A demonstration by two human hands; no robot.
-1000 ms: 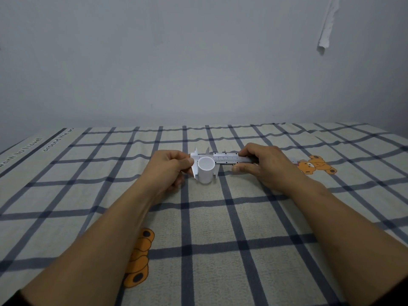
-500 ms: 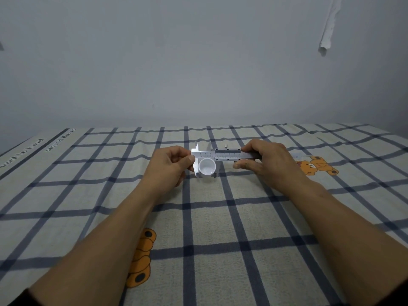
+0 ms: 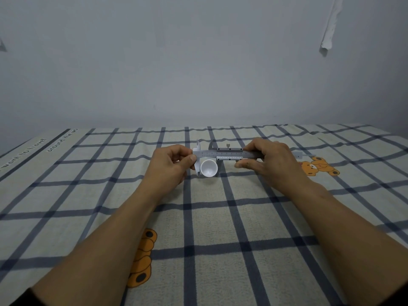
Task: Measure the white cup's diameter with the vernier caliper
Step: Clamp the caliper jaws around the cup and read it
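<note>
White cup (image 3: 208, 168), mouth toward camera, sits between vernier caliper (image 3: 223, 154) jaws.

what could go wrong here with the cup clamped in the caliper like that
1. The white cup hangs between the jaws of the vernier caliper, lifted off the checked bedsheet and tipped mouth toward the camera; a slack squeeze could drop it.
2. Tipped like that, the jaws may sit off the widest part and read low.
3. The right hand has its grip by the slider, the left hand at the fixed end; squeezing hard may deform the cup.
</note>
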